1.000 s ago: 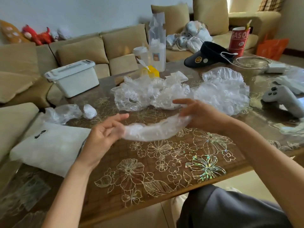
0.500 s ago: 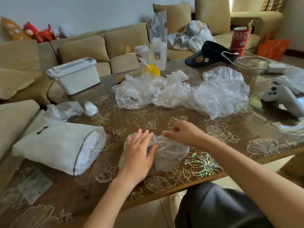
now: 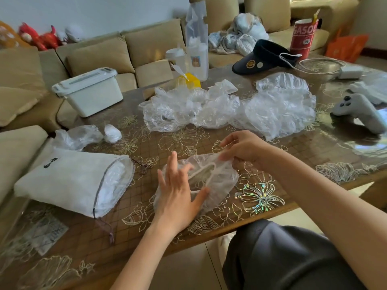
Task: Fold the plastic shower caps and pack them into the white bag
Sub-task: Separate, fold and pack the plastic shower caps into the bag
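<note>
One shower cap lies flat on the worktop near the front edge, elastic rim facing up. I see the left hand spread open, palm down, pressing the cap's near-left part; it grips nothing. Right hand is at the cap's far edge, fingers pinched on the rim and lifting it slightly.

White bag lies on its side just left of the cap, mouth open toward it, clear plastic showing inside; drawstring trails toward the front edge. Pile of loose caps sits farther back across the middle of the worktop, well apart from the hands. Two small crumpled plastic pieces lie behind the bag.

Outward: white lidded bin at back left, yellow item and clear bottles behind the pile, dark visor and red cup at back right, white game controller at far right. Beige sofa behind the worktop.
</note>
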`<control>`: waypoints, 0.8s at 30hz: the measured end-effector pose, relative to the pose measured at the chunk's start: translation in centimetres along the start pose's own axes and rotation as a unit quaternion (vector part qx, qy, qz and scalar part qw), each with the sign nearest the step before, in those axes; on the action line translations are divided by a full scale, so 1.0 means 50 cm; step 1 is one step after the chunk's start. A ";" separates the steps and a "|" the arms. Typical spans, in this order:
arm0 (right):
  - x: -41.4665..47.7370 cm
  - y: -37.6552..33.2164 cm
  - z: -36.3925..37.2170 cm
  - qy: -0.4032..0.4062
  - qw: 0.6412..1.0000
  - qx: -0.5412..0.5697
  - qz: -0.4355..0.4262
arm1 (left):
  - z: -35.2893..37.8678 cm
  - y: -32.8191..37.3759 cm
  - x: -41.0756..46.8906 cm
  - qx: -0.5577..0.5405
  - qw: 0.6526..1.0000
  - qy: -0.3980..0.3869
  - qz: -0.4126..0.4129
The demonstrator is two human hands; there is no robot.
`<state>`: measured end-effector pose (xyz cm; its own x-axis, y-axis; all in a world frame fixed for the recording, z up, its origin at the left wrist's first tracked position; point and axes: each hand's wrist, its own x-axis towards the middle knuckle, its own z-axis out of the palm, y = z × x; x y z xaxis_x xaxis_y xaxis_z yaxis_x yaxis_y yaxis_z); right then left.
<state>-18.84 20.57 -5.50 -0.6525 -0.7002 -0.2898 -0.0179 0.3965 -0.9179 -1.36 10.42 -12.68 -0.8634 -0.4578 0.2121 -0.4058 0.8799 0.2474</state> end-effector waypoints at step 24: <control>-0.011 -0.037 0.061 -0.077 0.983 -0.161 -0.042 | 0.005 0.001 0.007 0.038 0.997 0.060 -0.011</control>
<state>-16.11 18.43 -4.49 -0.5170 -0.8099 -0.2770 -0.3217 0.4838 -0.8139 -1.75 10.35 -12.81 -0.8140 -0.4843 0.3206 -0.4488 0.8749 0.1820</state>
